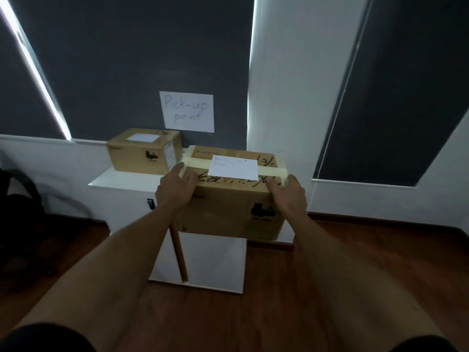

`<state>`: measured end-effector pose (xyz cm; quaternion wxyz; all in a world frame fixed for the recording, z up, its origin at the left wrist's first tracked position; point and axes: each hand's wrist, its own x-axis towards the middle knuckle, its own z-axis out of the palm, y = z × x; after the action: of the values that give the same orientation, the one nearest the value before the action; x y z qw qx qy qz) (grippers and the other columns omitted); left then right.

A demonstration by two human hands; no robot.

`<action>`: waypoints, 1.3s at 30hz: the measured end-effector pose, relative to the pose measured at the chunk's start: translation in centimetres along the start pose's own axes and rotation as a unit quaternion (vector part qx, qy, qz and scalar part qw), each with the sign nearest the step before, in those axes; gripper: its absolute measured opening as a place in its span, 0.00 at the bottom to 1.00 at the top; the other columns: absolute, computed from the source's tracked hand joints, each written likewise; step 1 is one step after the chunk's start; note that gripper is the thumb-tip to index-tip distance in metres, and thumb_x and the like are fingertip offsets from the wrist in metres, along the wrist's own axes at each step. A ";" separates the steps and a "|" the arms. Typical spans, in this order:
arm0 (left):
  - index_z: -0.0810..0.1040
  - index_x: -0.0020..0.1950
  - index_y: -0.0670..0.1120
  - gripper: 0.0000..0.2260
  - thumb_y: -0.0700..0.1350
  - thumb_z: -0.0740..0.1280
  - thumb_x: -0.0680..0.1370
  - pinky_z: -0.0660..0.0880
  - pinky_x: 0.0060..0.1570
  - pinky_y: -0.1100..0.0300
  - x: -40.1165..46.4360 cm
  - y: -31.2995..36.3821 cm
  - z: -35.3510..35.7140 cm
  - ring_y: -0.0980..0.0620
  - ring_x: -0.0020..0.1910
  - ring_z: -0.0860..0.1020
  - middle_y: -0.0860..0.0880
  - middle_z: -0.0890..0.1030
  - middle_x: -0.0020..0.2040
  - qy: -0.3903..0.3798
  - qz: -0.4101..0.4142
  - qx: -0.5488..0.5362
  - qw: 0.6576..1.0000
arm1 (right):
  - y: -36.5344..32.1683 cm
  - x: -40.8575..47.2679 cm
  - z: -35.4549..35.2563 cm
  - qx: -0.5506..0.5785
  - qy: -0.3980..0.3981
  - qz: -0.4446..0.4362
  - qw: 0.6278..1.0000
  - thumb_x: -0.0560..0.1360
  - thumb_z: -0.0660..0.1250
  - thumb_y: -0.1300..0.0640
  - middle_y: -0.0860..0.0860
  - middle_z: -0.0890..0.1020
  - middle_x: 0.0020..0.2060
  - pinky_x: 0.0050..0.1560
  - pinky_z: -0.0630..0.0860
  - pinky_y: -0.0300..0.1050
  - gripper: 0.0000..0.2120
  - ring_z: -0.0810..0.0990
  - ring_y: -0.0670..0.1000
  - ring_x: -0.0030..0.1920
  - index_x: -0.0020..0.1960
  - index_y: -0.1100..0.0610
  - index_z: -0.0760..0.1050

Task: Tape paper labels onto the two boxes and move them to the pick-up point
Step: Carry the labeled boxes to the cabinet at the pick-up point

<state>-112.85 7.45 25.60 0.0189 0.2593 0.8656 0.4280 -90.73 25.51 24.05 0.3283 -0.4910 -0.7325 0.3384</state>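
Carrying the second box [229, 199] to the pick-up point, you are nearly through, by the look of it; your left hand [173, 190] grips its near left top corner with the fingers curled over the edge, and your right hand [291, 193] grips the near right corner the same way; the box sits at, or just above, the front right of the white cabinet [121, 180], and you cannot tell from here whether its weight is down yet. Its paper label [234, 167] lies on the lid under a strip of pale tape [270, 171], so the taping looks done; the first box [143, 151], also bearing a white label on top, rests further back on the cabinet below the pick-up sign [187, 111]. What seems left is to set this box down and let go. Counting: two boxes, two labels, one sign, one cabinet; a loose strip of brown tape [179, 252] hangs below your left wrist.
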 end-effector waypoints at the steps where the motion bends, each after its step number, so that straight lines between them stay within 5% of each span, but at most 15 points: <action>1: 0.68 0.78 0.55 0.30 0.66 0.62 0.80 0.71 0.67 0.43 1.0 -0.9 -0.6 0.39 0.70 0.73 0.43 0.74 0.74 0.000 -0.003 0.000 1.000 | -0.7 0.1 1.3 0.000 -0.003 -0.003 1.000 0.78 0.65 0.35 0.55 0.79 0.62 0.48 0.70 0.48 0.30 0.79 0.58 0.58 0.70 0.55 0.70; 7: 0.68 0.79 0.52 0.29 0.64 0.62 0.81 0.71 0.67 0.44 5.8 -5.6 -3.1 0.40 0.71 0.73 0.43 0.74 0.74 0.006 -0.015 -0.003 1.000 | -4.4 1.6 8.1 -0.018 -0.026 -0.016 0.999 0.78 0.65 0.35 0.56 0.79 0.59 0.47 0.69 0.48 0.28 0.73 0.53 0.50 0.66 0.56 0.71; 14: 0.68 0.79 0.51 0.30 0.63 0.64 0.81 0.70 0.68 0.44 12.4 -9.0 -3.0 0.40 0.72 0.72 0.43 0.74 0.75 0.001 -0.034 -0.014 0.999 | -7.0 5.4 14.2 -0.042 -0.040 -0.018 0.998 0.78 0.64 0.35 0.56 0.79 0.61 0.49 0.69 0.48 0.29 0.78 0.59 0.59 0.68 0.57 0.70; 33: 0.70 0.78 0.47 0.28 0.60 0.64 0.82 0.70 0.69 0.45 34.7 -11.8 5.6 0.39 0.73 0.71 0.42 0.74 0.74 -0.055 0.013 -0.022 0.998 | -9.4 22.2 26.3 -0.053 -0.011 0.028 0.998 0.77 0.65 0.34 0.56 0.79 0.61 0.52 0.71 0.49 0.30 0.79 0.61 0.60 0.69 0.56 0.69; 39: 0.75 0.72 0.43 0.23 0.57 0.61 0.84 0.74 0.60 0.46 38.9 -12.1 7.2 0.38 0.62 0.78 0.39 0.81 0.63 -0.052 0.071 0.016 0.996 | -10.2 24.8 29.1 -0.054 0.009 0.040 0.998 0.78 0.64 0.34 0.56 0.78 0.63 0.56 0.73 0.53 0.32 0.78 0.61 0.62 0.71 0.55 0.67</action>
<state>-149.90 24.78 19.29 0.0295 0.3420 0.8495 0.4005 -126.95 40.85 19.97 0.2939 -0.5399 -0.7265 0.3071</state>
